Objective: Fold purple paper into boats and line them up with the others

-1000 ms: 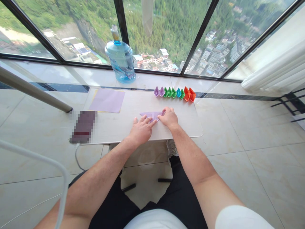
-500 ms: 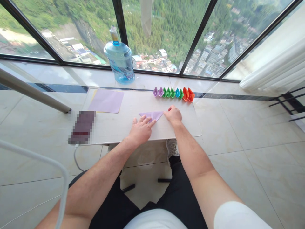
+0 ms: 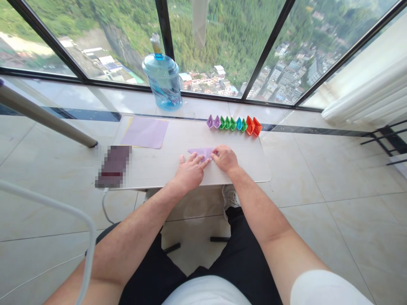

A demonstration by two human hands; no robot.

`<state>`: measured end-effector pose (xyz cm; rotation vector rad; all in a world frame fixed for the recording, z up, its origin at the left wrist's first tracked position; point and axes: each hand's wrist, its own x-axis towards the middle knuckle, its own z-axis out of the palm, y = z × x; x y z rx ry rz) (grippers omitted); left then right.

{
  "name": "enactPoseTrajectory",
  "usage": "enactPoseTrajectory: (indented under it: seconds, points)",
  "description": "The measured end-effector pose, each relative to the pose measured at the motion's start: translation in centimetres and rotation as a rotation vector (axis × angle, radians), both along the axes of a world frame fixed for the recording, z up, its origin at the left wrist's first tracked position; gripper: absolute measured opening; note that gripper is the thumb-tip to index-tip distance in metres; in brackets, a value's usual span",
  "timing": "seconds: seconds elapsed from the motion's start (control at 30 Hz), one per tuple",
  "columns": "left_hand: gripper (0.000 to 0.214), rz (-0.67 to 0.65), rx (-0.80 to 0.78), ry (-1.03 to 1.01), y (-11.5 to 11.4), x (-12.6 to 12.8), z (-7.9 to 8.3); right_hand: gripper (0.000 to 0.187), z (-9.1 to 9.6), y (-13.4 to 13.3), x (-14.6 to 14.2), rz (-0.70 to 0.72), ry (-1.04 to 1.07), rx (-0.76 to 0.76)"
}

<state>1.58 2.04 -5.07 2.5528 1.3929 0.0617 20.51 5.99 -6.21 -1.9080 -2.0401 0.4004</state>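
Observation:
A purple folded paper (image 3: 200, 151) lies on the white low table, its long edge on the far side and its near part under my fingers. My left hand (image 3: 190, 170) rests on it with fingers spread, pressing it down. At its right end, the fingers of my right hand (image 3: 224, 157) are pinched on the paper's corner, which they partly hide. Behind the hands stands a row of small folded paper boats (image 3: 232, 123) in purple, green, blue and orange.
A stack of purple paper sheets (image 3: 145, 133) lies at the table's back left. A pixelated dark device (image 3: 113, 166) with a cable sits at the left edge. Beyond the table (image 3: 152, 169), a blue water jug (image 3: 163, 82) stands by the window. A grey pole (image 3: 47, 114) slants in from the left.
My right hand has moved left and a little nearer, carrying the paper's right corner inward. My left hand stays on the paper. The view has shifted slightly.

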Motion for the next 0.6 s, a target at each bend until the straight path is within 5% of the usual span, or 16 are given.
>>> enactPoseTrajectory:
  seconds: [0.3, 0.6]
  points:
    - [0.055, -0.075, -0.004, 0.018, 0.48, -0.76, 0.60, 0.032, 0.43, -0.53, 0.63, 0.022, 0.086, -0.006]
    - [0.042, -0.017, 0.058, -0.096, 0.64, -0.64, -0.33, 0.012, -0.48, 0.37, 0.12, -0.124, 0.063, 0.004]
